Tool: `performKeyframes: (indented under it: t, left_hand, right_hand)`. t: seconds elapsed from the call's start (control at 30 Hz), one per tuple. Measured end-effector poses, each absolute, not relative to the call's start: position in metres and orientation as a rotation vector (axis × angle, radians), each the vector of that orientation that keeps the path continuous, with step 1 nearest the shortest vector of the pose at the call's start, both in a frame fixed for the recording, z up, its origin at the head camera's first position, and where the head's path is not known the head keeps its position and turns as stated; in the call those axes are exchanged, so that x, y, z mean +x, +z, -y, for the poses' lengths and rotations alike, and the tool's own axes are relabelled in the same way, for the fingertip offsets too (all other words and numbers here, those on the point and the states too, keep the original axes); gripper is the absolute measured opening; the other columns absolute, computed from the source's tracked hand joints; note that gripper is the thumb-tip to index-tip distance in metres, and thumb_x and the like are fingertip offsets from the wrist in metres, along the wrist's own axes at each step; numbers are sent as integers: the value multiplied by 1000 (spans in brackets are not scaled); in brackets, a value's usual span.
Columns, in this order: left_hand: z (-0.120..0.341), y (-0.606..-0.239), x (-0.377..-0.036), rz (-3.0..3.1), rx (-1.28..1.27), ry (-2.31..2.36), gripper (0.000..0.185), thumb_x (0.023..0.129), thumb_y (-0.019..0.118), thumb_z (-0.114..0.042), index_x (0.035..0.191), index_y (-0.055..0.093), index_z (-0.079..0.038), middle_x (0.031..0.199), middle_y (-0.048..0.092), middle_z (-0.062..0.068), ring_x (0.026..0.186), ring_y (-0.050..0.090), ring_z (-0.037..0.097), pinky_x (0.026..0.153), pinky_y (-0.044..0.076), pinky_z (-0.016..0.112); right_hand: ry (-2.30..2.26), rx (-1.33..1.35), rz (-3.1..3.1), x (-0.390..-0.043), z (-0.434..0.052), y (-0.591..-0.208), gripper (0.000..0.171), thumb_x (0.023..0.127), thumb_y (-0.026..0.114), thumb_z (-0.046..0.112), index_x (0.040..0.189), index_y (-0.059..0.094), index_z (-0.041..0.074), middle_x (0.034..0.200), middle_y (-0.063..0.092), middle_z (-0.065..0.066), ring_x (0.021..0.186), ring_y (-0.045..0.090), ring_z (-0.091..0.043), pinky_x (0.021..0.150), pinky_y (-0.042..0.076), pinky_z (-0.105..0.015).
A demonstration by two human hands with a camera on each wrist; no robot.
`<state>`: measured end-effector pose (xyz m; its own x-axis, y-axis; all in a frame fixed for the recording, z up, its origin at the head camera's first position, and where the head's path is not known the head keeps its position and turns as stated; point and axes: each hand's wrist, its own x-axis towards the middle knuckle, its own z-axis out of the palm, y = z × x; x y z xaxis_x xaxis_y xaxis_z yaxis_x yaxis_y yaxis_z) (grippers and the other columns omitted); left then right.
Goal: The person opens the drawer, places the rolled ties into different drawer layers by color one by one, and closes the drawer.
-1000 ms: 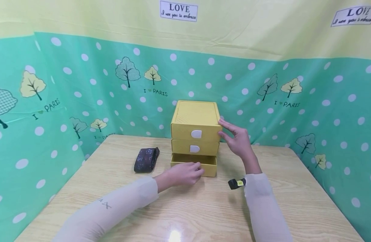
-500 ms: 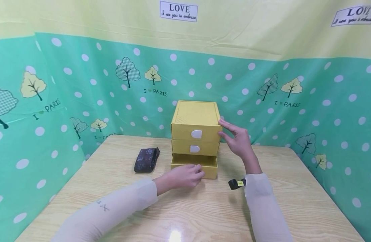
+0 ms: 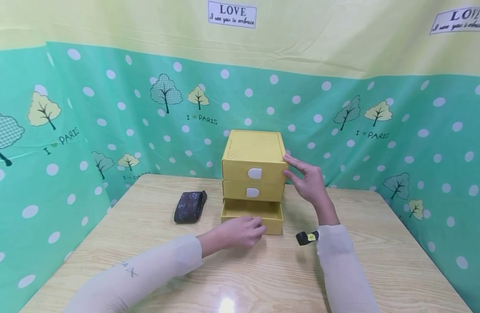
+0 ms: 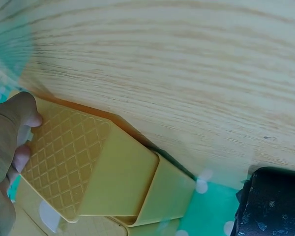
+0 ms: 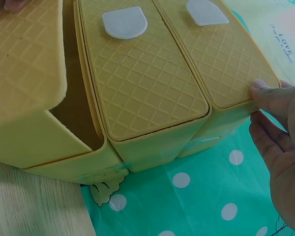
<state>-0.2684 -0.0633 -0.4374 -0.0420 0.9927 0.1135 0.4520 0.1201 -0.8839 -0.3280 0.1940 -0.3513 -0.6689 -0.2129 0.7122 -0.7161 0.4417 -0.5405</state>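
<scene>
A yellow drawer cabinet (image 3: pixel 255 145) with three stacked drawers stands at the back of the table. Its bottom drawer (image 3: pixel 274 226) is pulled partway out, and the inside that shows is bare. My left hand (image 3: pixel 241 231) pinches the drawer's front by its handle, which the fingers mostly cover; in the left wrist view, thumb and fingers meet at the waffle-patterned front (image 4: pixel 71 152). My right hand (image 3: pixel 310 184) rests its nearly straight thumb and fingers against the cabinet's upper right corner. The right wrist view shows those fingertips (image 5: pixel 258 87) at the edge of the top drawer (image 5: pixel 221 59).
Left of the cabinet lies a dark, flower-patterned folded pouch or wallet (image 3: pixel 190 207). A black strap piece with a yellow label (image 3: pixel 306 238) sticks out from the right sleeve. Behind the wooden table (image 3: pixel 146 208) hangs a green and yellow curtain (image 3: pixel 118 87).
The bottom drawer has slid farther out toward me, with my left hand moving along with it. The right hand has kept its place on the cabinet's corner.
</scene>
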Motion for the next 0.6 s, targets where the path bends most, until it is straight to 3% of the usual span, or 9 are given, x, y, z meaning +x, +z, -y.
performKeyframes:
  t: [0.23,0.6]
  left_hand:
    - [62,-437,-265,1605,-1451,842,24,95,61,-7,89,73,-27,94,54,-6,85,50,13,60,42,15]
    - [63,-437,-259,1620,-1456,860,22,96,61,-7,89,73,-24,94,54,-7,82,49,12,60,44,15]
  right_hand:
    - [1158,785,2135,-329,-195,-351,45,90,76,4,134,67,7,143,59,-12,134,56,-21,110,45,-25]
    - [1136,784,2144,-329,-195,-351,45,90,77,6,134,67,8,143,59,-4,133,56,-21,110,46,-30]
